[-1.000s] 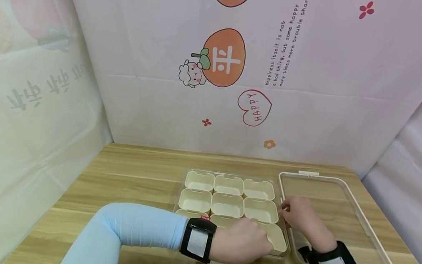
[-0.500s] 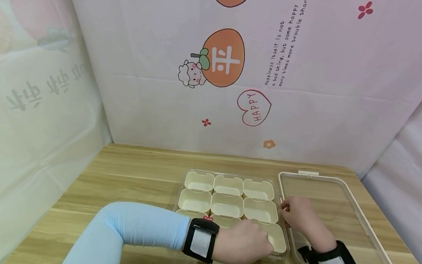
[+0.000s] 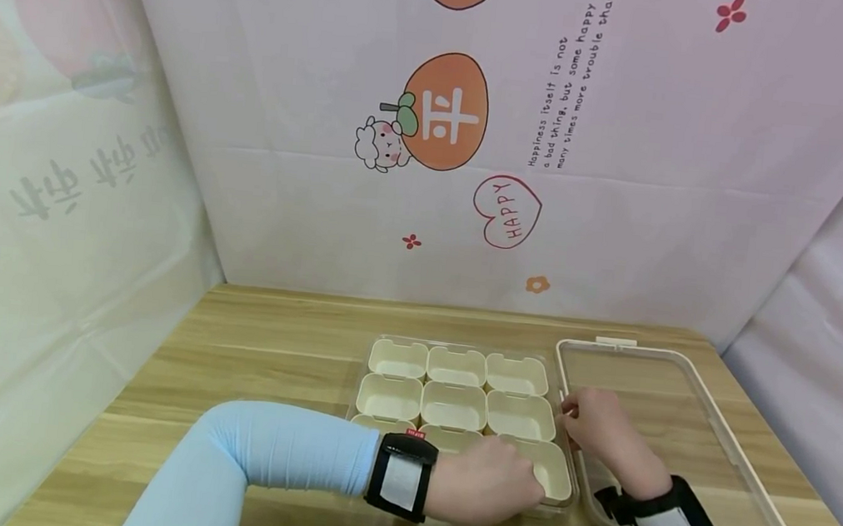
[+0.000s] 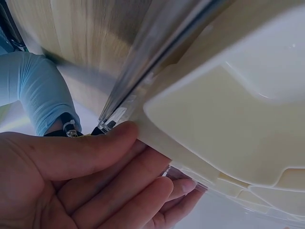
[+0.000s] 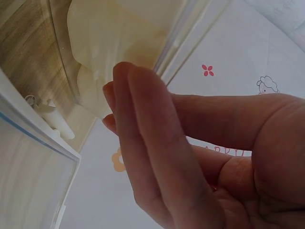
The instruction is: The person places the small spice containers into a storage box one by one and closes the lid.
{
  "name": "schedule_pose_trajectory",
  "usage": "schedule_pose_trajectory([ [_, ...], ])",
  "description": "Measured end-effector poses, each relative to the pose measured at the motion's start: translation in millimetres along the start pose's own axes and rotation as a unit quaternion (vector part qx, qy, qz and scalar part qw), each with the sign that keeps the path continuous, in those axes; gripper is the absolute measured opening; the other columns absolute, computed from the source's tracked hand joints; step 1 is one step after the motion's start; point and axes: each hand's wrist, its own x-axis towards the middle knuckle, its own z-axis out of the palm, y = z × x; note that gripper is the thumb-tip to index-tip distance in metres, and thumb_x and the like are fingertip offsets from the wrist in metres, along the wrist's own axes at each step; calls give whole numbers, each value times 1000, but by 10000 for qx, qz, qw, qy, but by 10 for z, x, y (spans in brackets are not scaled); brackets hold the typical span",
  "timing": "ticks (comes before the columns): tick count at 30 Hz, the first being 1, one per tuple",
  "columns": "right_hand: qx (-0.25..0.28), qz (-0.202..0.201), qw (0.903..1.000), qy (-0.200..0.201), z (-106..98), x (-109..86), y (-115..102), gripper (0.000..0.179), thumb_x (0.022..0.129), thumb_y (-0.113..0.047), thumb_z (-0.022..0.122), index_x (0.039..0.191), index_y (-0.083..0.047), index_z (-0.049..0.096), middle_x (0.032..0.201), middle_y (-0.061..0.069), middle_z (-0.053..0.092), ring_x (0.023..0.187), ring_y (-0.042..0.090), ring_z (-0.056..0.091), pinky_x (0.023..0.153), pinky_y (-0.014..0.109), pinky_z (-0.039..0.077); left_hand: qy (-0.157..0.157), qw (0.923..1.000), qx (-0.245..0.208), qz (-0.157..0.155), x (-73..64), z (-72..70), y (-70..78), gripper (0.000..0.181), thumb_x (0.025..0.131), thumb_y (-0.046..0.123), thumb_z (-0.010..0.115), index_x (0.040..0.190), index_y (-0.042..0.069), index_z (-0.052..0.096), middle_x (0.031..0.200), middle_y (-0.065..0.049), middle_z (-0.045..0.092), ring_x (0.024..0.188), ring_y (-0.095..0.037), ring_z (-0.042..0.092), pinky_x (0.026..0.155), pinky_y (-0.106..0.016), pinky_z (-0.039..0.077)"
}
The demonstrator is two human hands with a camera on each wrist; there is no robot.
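A clear plastic box (image 3: 571, 497) holds several cream cups, set in rows of three. My left hand (image 3: 488, 482) is at the front right cup (image 3: 553, 473). In the left wrist view, the thumb and fingers of my left hand (image 4: 109, 176) pinch the cream cup's (image 4: 209, 124) edge; some fingertips are hidden beneath it. My right hand (image 3: 602, 429) is beside the box's right side. In the right wrist view, the extended fingers of my right hand (image 5: 162, 143) touch the clear side wall (image 5: 138, 33).
A clear lid with a white frame (image 3: 711, 434) lies on the wooden table (image 3: 271, 350), right of the box and partly under my right forearm. Printed cloth (image 3: 305, 219) hangs behind the table and along both sides.
The front right cup seems to sit slightly lower and flatter. Both hands stay nearly in place; the view has shifted a little.
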Motion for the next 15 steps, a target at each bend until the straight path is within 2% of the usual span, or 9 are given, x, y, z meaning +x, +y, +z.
schedule_pose_trajectory([
  [7,64,112,9999,-100,9,8,15,9,81,-4,63,84,3,68,55,0,62,46,14,60,49,26,45,-127,9998,-87,82,-18,-9,-14,18,84,23,63,69,31,56,67,16,57,52,-3,49,40,-22,37],
  [15,53,107,9999,-114,9,9,21,11,81,-5,63,85,4,68,54,0,62,46,14,60,50,27,45,-138,9997,-121,131,-18,-7,-16,17,84,23,63,70,32,57,68,16,58,53,-2,51,43,-22,39],
])
